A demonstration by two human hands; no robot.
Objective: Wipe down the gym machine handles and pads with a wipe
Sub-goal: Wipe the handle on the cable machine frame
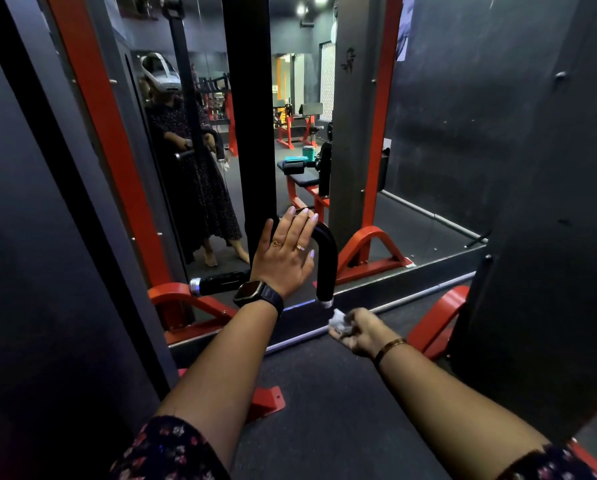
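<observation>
A black curved machine handle (326, 258) with a silver end cap hangs in front of a wall mirror. A second black grip (219, 282) with a silver cap juts out lower left. My left hand (285, 251) lies flat with straight fingers against the top bend of the curved handle. My right hand (357, 332) is just below the handle's silver end and pinches a crumpled white wipe (338, 323). The wipe sits a short gap under the end cap, not touching it.
Red and grey machine frame posts (99, 140) stand left and right (381, 140) of the mirror. A large dark panel (532, 237) rises close on my right. Red frame feet (435, 323) rest on the dark rubber floor (324, 410). The mirror reflects benches and a person.
</observation>
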